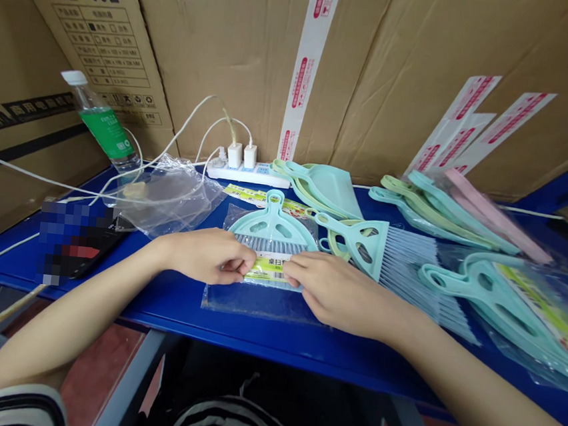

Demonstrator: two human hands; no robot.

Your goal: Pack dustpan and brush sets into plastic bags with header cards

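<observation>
A mint-green brush and dustpan set lies in a clear plastic bag at the table's front middle, handle pointing away. Across its bristles runs a yellow-green label. My left hand has its fingers curled closed on the label's left end. At the label's right end, my right hand pinches with bent fingers. Both hands rest over the set, a short gap apart. Right of them lies a loose mint brush with grey-blue bristles, partly behind my right forearm.
Dustpans stand behind; more green and pink ones and a bagged set lie right. A power strip, crumpled plastic, a bottle and a phone are back and left. Cardboard walls the rear.
</observation>
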